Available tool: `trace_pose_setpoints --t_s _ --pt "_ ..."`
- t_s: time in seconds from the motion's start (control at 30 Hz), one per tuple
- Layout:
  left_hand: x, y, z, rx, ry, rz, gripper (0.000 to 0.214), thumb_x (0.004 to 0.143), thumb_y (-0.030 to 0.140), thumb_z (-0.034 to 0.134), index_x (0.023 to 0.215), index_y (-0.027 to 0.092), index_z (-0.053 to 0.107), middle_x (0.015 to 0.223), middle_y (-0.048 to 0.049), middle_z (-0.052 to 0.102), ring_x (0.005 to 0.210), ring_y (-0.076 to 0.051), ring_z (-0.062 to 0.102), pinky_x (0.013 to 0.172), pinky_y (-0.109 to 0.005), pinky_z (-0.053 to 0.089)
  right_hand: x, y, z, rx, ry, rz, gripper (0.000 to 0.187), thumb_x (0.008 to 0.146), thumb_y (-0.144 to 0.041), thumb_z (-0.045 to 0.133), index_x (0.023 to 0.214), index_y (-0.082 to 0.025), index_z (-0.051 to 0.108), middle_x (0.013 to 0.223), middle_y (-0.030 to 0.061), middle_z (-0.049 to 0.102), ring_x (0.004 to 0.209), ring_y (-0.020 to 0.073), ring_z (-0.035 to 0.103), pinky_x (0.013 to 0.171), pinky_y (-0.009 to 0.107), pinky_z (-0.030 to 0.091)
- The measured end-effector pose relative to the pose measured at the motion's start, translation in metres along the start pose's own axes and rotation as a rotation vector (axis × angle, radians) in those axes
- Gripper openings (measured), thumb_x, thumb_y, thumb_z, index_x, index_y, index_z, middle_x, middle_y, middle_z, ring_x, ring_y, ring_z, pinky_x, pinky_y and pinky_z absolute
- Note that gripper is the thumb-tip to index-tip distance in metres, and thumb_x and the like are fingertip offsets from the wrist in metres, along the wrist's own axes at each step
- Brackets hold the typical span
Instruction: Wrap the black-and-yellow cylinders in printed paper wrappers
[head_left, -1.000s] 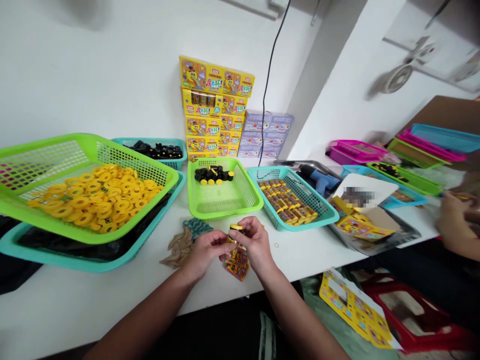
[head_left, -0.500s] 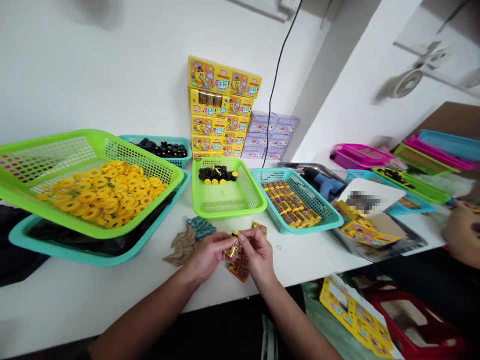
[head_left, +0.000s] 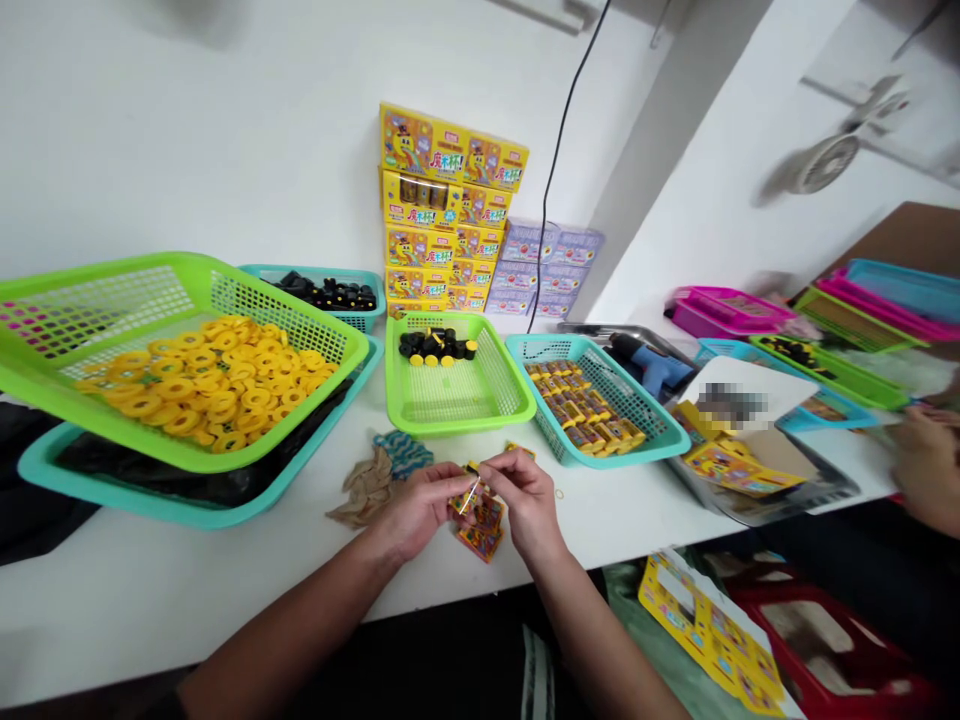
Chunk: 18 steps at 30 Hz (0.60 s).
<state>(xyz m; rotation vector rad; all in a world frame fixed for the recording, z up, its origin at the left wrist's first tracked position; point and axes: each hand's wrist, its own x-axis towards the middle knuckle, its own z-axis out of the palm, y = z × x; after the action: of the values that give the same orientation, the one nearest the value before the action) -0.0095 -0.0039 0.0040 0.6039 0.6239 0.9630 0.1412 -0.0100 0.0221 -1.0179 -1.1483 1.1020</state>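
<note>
In front of me, my left hand (head_left: 426, 508) is closed, thumb and fingers round a small printed cylinder (head_left: 466, 497) with a yellow-and-black end and a glossy surface. My right hand (head_left: 529, 502) pinches at the cylinder's upper right edge, thumb against forefinger. Under the hands, colourful printed stickers (head_left: 482, 538) lie on the white table, partly hidden by the fingers. Left of my left hand are a crumpled beige cloth (head_left: 365, 490) and a blue striped cloth (head_left: 403, 455).
A green basket (head_left: 457, 422) holds black and yellow pieces. To its right, a teal basket (head_left: 592, 455) holds rows of labelled cylinders. Yellow rings (head_left: 217, 375) fill a tilted green basket at left. Yellow boxes (head_left: 420, 235) are stacked behind. Another person's hand (head_left: 926, 465) shows at far right.
The right fingers have shifted slightly at the cylinder's edge, and a bright streak now shows along its side. The left hand keeps its hold. My view has moved slightly.
</note>
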Motion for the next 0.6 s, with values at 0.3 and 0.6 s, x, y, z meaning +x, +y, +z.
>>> trace_pose_setpoints --t_s 0.3,0.6 --pt "-0.004 0.004 0.005 -0.042 0.001 -0.035 0.021 0.065 0.027 0.082 0.074 0.014 0.068 0.071 -0.0041 0.067 0.064 -0.016 0.062 0.058 -0.027 0.050 0.005 -0.002 0.004 0.004 -0.030 0.018 0.018 0.074 -0.033 0.077 0.071 -0.020 0.064 0.066 -0.0024 0.062 0.061 0.0125 0.055 0.061 0.026 0.045" --pt "0.003 0.004 0.000 -0.071 0.038 -0.020 0.015 0.067 0.025 0.080 0.072 0.016 0.069 0.074 -0.0025 0.068 0.067 -0.015 0.062 0.061 -0.027 0.050 0.001 -0.014 0.003 -0.291 -0.079 -0.073 0.016 0.072 -0.029 0.075 0.074 -0.022 0.061 0.068 -0.0032 0.062 0.057 0.0117 0.054 0.057 0.025 0.042"
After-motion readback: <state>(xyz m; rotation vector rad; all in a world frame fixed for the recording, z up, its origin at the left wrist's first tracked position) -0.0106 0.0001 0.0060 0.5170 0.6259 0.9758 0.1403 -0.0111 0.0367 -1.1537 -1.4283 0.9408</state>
